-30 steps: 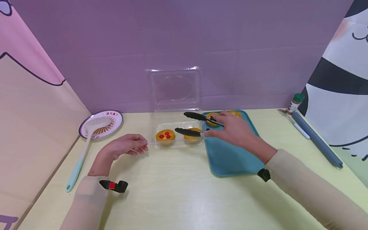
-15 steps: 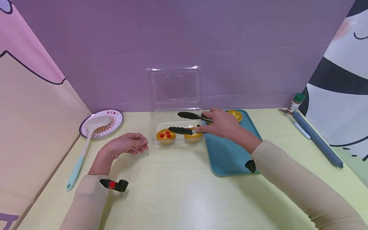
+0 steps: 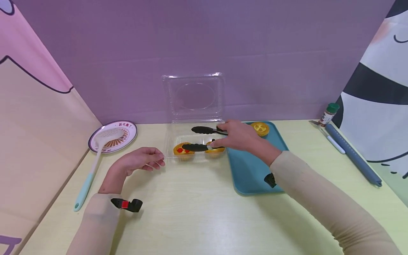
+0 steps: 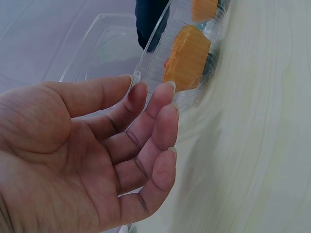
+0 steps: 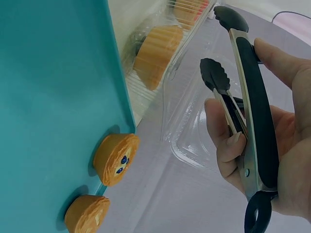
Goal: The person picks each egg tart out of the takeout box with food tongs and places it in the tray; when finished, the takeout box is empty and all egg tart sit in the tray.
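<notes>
In the head view, my left hand [image 3: 140, 160] pinches the near left rim of a clear plastic clamshell container [image 3: 170, 136] between thumb and index finger. The lid stands upright at the back. Two egg tarts sit inside: one [image 3: 183, 156] with red pieces on top, partly covered by a tip of the tongs, and another [image 3: 215, 153] to its right. My right hand [image 3: 242, 136] grips black-tipped tongs [image 3: 204, 130] above the container; their arms are spread with nothing between. On the blue tray [image 3: 255, 177] are a blue-dotted tart [image 5: 115, 158], hidden in the head view, and a yellow-topped tart [image 3: 260, 129].
To the left, a white slotted spoon [image 3: 84, 189] leans on a patterned plate [image 3: 129, 136]. A green-capped spice jar [image 3: 329, 113], a small knife [image 3: 334, 144] and a rolled blue-grey mat [image 3: 353, 156] lie at the right. A purple backdrop [image 3: 271, 63] closes off the table's far edge.
My right hand and the tongs have moved left from above the tray to over the container, with the tongs still spread. The left hand has stayed on the container's rim.
</notes>
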### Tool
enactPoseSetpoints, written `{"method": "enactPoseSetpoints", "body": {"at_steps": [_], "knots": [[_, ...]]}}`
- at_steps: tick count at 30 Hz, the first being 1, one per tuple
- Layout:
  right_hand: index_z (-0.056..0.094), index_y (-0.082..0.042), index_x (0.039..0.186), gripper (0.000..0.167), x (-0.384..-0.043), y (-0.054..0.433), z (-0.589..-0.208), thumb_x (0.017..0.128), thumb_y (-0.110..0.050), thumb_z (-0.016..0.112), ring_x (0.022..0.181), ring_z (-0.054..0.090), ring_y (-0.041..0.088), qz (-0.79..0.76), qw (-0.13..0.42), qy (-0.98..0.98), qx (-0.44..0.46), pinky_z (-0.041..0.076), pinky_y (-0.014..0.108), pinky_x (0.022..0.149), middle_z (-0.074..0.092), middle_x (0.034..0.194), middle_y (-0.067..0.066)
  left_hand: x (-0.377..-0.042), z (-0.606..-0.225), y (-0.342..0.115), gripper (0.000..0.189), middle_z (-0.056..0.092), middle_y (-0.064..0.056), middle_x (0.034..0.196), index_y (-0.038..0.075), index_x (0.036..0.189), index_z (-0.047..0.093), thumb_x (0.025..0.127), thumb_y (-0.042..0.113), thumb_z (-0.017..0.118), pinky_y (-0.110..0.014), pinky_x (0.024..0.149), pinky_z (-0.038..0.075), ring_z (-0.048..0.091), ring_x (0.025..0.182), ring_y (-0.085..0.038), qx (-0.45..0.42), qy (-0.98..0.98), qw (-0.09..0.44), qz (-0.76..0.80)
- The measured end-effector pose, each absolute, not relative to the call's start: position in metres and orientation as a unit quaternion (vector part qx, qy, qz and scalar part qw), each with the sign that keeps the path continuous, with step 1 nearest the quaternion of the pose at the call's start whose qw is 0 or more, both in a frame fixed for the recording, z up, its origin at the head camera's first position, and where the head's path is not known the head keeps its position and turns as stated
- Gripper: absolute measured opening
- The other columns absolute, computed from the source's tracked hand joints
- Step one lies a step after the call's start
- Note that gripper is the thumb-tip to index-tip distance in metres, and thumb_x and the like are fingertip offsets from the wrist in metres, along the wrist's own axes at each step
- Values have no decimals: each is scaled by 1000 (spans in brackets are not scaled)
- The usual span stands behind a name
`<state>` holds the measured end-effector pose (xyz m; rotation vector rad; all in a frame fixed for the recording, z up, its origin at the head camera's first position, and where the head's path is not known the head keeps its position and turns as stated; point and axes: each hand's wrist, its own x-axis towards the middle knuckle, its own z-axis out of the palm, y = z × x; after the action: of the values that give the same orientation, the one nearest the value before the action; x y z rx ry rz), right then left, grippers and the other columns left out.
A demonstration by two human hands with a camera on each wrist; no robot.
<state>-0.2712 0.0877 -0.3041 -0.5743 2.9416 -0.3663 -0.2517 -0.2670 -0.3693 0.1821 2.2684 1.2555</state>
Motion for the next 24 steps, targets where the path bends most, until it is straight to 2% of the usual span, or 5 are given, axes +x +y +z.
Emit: {"method": "enactPoseSetpoints", "body": {"at_steps": [9, 16, 24], "knots": [[49, -17, 149, 84, -276, 80, -307, 84, -67, 66, 122, 60, 30, -122, 77, 964, -222, 53, 44, 88, 48, 152, 13, -253, -371, -268, 37, 70, -6, 108, -4, 122, 55, 105, 29, 51, -34, 87, 52, 66, 99, -20, 67, 841, 269, 465], [48, -17, 150, 83, -279, 77, -309, 85, -66, 66, 125, 57, 28, -125, 91, 963, -219, 52, 44, 92, 49, 151, 10, -253, -370, -268, 35, 71, -5, 106, -3, 120, 56, 105, 28, 51, -34, 87, 52, 66, 98, -20, 64, 841, 270, 464], [47, -16, 150, 84, -281, 77, -310, 85, -66, 65, 127, 55, 27, -136, 93, 961, -221, 50, 44, 95, 50, 150, 9, -252, -369, -268, 31, 70, -9, 110, -1, 117, 58, 105, 27, 51, -35, 89, 52, 66, 98, -19, 68, 840, 269, 466]]}}
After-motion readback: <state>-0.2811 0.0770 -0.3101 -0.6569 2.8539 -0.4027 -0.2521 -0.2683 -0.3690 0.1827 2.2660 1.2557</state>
